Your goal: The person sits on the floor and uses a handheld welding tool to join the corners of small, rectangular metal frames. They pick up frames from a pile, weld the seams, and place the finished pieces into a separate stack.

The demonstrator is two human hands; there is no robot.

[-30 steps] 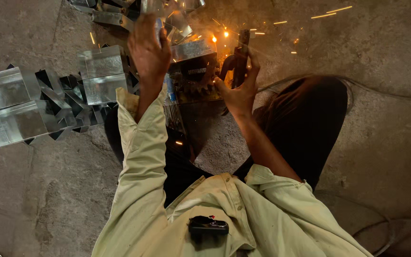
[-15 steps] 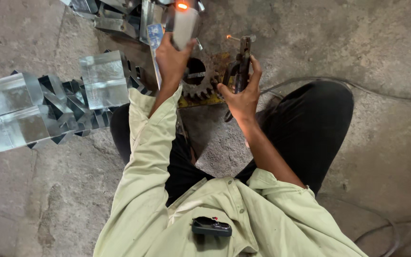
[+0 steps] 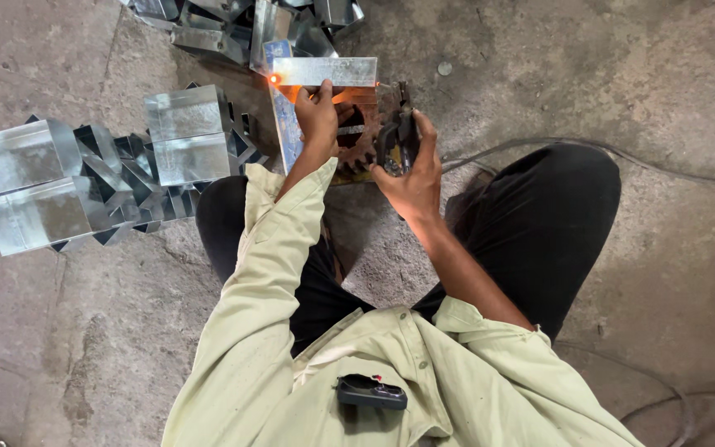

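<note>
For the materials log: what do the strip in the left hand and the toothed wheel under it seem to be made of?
The flat strip in the left hand looks like galvanized sheet steel: pale grey, dull sheen, with one corner glowing orange. The toothed wheel looks like cast iron or steel, bare and rust-brown.

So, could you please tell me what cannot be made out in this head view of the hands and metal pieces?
- Head view: the dark clamp-like tool in the right hand; the fingers wrap it, so its tip is hidden.
- The rusty toothed wheel: both hands cover much of it.
- The shiny folded sheet-metal strip held by the left hand: the glowing orange spot blurs its end.
- The grey sheet-metal pile: cut off by the top edge.
</note>
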